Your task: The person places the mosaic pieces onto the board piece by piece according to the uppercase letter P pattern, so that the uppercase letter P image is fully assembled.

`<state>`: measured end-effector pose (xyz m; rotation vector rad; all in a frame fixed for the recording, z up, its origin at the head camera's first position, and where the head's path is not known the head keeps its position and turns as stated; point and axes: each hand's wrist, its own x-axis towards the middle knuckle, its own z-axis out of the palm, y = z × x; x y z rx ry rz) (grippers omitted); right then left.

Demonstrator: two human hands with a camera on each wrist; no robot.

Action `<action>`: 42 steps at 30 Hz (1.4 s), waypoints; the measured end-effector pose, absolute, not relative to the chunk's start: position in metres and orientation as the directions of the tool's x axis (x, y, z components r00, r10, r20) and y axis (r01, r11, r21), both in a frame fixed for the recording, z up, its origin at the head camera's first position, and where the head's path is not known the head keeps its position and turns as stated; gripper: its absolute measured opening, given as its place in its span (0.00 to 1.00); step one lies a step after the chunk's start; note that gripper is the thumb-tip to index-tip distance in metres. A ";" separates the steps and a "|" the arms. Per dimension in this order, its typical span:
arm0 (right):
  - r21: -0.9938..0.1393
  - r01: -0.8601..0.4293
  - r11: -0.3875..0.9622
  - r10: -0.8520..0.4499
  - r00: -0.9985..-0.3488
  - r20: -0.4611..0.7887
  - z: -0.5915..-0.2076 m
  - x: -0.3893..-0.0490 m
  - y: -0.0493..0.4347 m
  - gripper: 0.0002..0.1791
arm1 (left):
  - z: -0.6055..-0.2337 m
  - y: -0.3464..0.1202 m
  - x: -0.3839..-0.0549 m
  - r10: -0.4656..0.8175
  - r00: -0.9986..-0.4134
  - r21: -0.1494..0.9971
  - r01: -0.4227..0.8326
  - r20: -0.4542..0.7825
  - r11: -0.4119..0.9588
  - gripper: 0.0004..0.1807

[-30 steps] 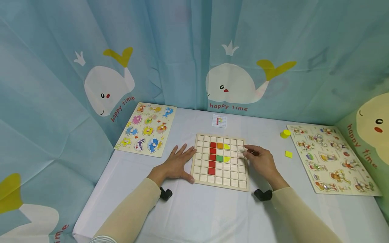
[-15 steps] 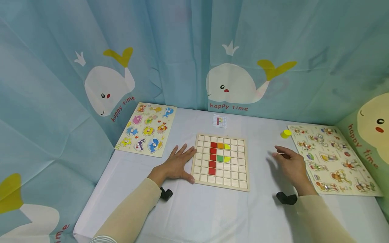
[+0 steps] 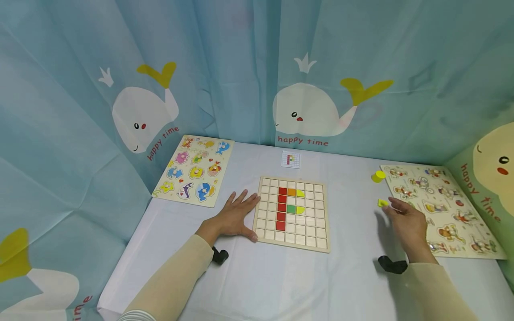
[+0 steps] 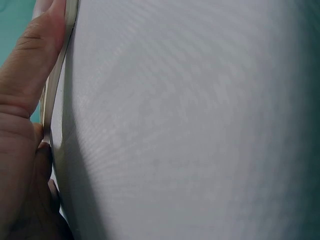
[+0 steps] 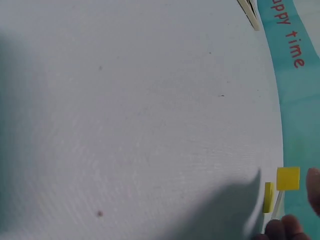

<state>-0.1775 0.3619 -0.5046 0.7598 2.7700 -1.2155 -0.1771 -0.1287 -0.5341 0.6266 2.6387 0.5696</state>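
In the head view my left hand (image 3: 234, 218) lies with spread fingers at the left edge of a wooden grid board (image 3: 295, 247). Its thumb (image 4: 37, 55) rests along the board's side in the left wrist view. Several red squares (image 3: 281, 216), an orange square (image 3: 291, 192), a green square (image 3: 291, 208) and two yellow rounded pieces (image 3: 300, 210) sit in the grid. My right hand (image 3: 409, 225) reaches over a yellow square tile (image 3: 380, 202), fingertips right at its edge. The right wrist view shows thumb and fingers apart beside the tile (image 5: 268, 197).
Behind the tile stands a yellow cylinder (image 3: 379, 176). A small pattern card (image 3: 291, 159) lies beyond the board. Picture puzzle boards flank the table, one with sea animals (image 3: 185, 158) at left, one with figures (image 3: 458, 223) at right. A printed curtain (image 3: 241, 67) hangs behind.
My right hand has moved right, from the grid board's right edge over to the yellow square tile. The left hand and the pieces in the grid have stayed put.
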 end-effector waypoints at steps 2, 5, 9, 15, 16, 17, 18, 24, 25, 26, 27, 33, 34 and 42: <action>-0.688 0.453 0.567 0.414 -0.879 -0.238 -0.505 -0.178 0.362 0.30 | -0.534 -0.129 -0.177 0.492 -0.833 0.463 0.343 -0.253 0.818 0.74; -0.689 0.447 0.570 0.390 -0.886 -0.252 -0.505 -0.178 0.360 0.30 | -0.534 -0.129 -0.177 0.493 -0.832 0.458 0.347 -0.252 0.819 0.74; -0.685 0.408 0.603 0.349 -0.908 -0.234 -0.506 -0.180 0.353 0.30 | -0.534 -0.129 -0.177 0.492 -0.833 0.453 0.348 -0.254 0.821 0.74; -0.684 0.370 0.629 0.302 -0.927 -0.223 -0.507 -0.183 0.343 0.30 | -0.535 -0.129 -0.177 0.497 -0.829 0.455 0.350 -0.257 0.819 0.74; -0.681 0.366 0.634 0.296 -0.928 -0.224 -0.507 -0.184 0.342 0.30 | -0.535 -0.129 -0.177 0.497 -0.829 0.454 0.350 -0.258 0.819 0.74; -0.677 0.363 0.640 0.291 -0.930 -0.224 -0.507 -0.184 0.342 0.30 | -0.535 -0.129 -0.177 0.498 -0.828 0.454 0.351 -0.257 0.819 0.74; -0.678 0.360 0.641 0.286 -0.932 -0.223 -0.508 -0.184 0.343 0.30 | -0.535 -0.129 -0.178 0.498 -0.828 0.454 0.352 -0.257 0.818 0.74; -0.667 0.352 0.657 0.279 -0.935 -0.219 -0.512 -0.188 0.350 0.31 | -0.535 -0.129 -0.178 0.499 -0.828 0.459 0.350 -0.255 0.816 0.74; -0.663 0.352 0.660 0.279 -0.935 -0.218 -0.513 -0.190 0.351 0.31 | -0.535 -0.129 -0.178 0.498 -0.828 0.455 0.350 -0.257 0.819 0.74; -0.661 0.350 0.663 0.278 -0.936 -0.217 -0.514 -0.191 0.351 0.31 | -0.536 -0.129 -0.178 0.496 -0.829 0.451 0.350 -0.259 0.821 0.74; -0.660 0.348 0.666 0.279 -0.936 -0.213 -0.515 -0.192 0.351 0.31 | -0.536 -0.129 -0.178 0.495 -0.829 0.450 0.350 -0.259 0.821 0.74; -0.628 0.331 0.704 0.276 -0.943 -0.187 -0.518 -0.198 0.351 0.30 | -0.535 -0.130 -0.177 0.494 -0.831 0.454 0.348 -0.257 0.821 0.74; -0.624 0.330 0.709 0.274 -0.943 -0.188 -0.518 -0.198 0.351 0.29 | -0.534 -0.130 -0.177 0.494 -0.831 0.455 0.348 -0.256 0.820 0.74; -0.623 0.377 0.685 0.312 -0.925 -0.217 -0.517 -0.201 0.350 0.29 | -0.533 -0.130 -0.177 0.497 -0.831 0.462 0.349 -0.250 0.815 0.74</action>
